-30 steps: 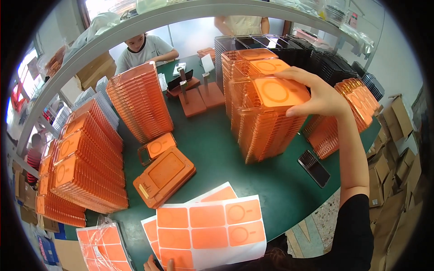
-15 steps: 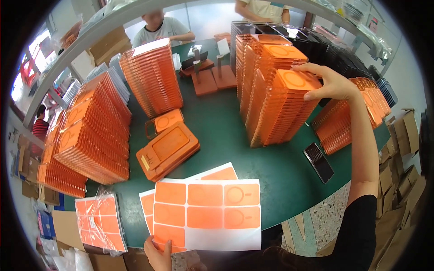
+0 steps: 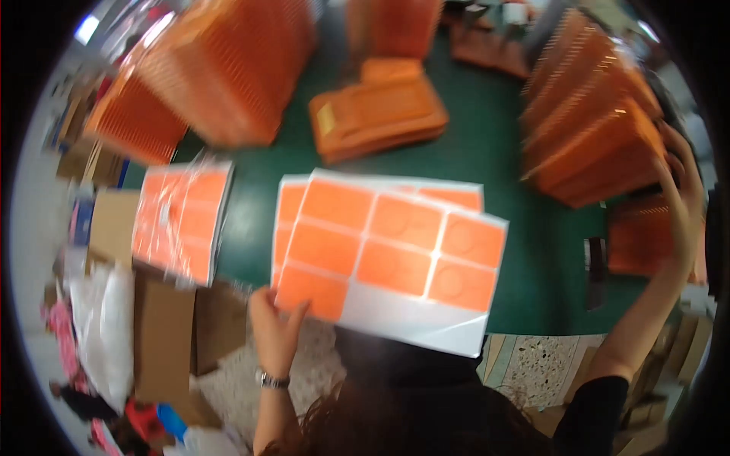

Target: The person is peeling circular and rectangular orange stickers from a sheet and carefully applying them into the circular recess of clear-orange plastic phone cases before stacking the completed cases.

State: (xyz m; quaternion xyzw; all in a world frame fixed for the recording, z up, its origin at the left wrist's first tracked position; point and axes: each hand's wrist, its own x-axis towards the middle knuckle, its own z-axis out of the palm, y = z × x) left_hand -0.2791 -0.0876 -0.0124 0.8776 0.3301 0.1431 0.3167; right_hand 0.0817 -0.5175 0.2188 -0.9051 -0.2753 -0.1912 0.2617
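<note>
My left hand (image 3: 278,323) pinches the lower left edge of a white sheet of orange stickers (image 3: 319,251), thumb on top. The sheet is tilted, and some stickers bear faint rings; a bare white strip runs along its lower right. Beneath it a second sticker sheet (image 3: 289,199) shows at the left and far edges. At the far right, my right hand (image 3: 680,178) is against the right side of a tall stack of orange plastic cases (image 3: 601,144). Its fingers are blurred, so whether they grip a case is unclear.
Two joined orange blocks (image 3: 380,114) lie beyond the sheets on the green table (image 3: 487,144). More orange stacks (image 3: 228,68) rise at the far left. A plastic-wrapped pack of sticker sheets (image 3: 182,220) lies at left. A dark phone (image 3: 595,273) lies near the right edge, beside another orange stack (image 3: 639,235).
The view has swung down and is blurred, so table things sit higher in it. The held sheet has tilted, its right side lower. My right hand remains at the right-hand stack.
</note>
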